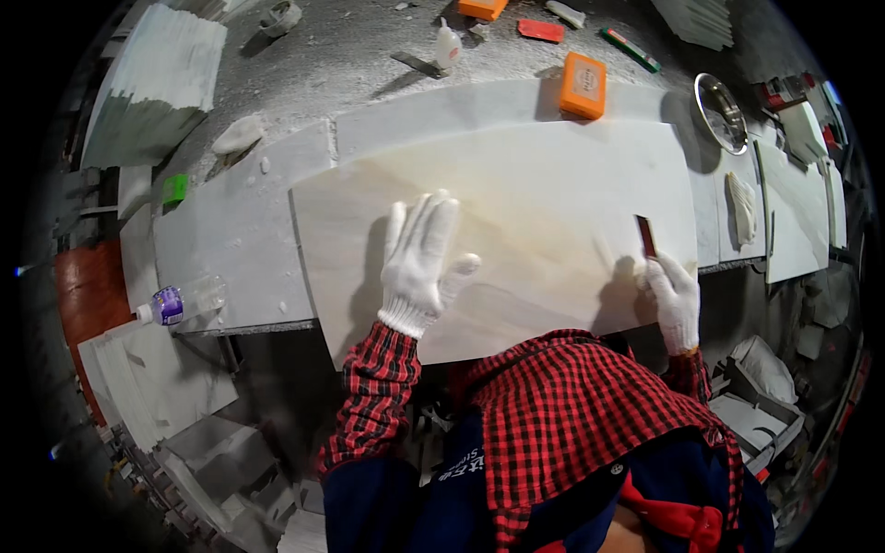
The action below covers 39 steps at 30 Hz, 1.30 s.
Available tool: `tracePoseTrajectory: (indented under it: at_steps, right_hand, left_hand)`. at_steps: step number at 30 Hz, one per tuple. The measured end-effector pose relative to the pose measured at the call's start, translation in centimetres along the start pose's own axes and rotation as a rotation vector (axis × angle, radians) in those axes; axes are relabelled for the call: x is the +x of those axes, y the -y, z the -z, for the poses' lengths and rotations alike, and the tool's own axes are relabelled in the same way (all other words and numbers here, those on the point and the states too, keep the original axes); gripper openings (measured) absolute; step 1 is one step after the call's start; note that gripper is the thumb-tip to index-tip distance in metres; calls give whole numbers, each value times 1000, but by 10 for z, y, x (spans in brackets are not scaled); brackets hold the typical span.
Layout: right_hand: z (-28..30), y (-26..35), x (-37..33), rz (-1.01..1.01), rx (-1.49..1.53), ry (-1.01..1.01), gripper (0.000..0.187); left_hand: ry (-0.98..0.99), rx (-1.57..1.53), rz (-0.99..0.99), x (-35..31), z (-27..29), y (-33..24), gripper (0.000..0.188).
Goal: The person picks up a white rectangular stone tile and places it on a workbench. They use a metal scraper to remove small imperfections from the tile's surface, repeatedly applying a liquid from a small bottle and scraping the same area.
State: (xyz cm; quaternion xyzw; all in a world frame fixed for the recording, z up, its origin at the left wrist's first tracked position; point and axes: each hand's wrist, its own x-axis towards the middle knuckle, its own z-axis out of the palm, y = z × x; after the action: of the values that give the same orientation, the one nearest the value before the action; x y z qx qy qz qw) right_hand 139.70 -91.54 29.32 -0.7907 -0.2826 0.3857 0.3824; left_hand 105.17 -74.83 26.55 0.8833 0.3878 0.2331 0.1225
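Marble slab (553,203) lies flat on the table (332,64), overhanging its near edge. Left gloved hand (419,263) over slab's left part, palm down, fingers straight, thumb apart, holding nothing; contact with slab unclear. Right gloved hand (674,300) at slab's near right corner, fingers clamped on a dark red strip (646,237). Orange box (584,85) at slab's far edge. Clear bottle (189,300) lies at table's near left corner. Metal bowl (698,101) beyond slab's far right corner.

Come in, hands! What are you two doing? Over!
Left hand open, palm down over the pale slab. Right hand gripping a dark red strip. Possibly in the way: orange box near slab's far edge.
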Motion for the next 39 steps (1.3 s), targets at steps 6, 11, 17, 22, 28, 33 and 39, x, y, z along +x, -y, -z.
tracePoseTrajectory:
  at_steps: [6, 11, 17, 22, 28, 33, 39]
  right_hand:
    - [42, 0, 32, 83, 65, -90, 33]
    - [80, 0, 68, 102, -22, -265, 35]
    - [107, 15, 98, 237, -4, -356, 31]
    - [136, 28, 123, 188, 88, -380, 32]
    - [164, 6, 195, 700, -681, -447, 33]
    - [150, 40, 226, 484, -665, -399, 32]
    - [150, 50, 250, 339, -703, -249, 32]
  left_hand:
    - [-443, 81, 526, -58, 35, 23, 49]
    - [-444, 220, 864, -104, 66, 31, 45]
    - [-270, 434, 899, -130, 45, 28, 49]
    - [-358, 337, 894, -133, 45, 29, 49]
    - [-356, 300, 903, -132, 42, 37, 49]
    - [-364, 279, 889, -134, 45, 37, 48]
    - [-366, 277, 879, -132, 45, 32, 45]
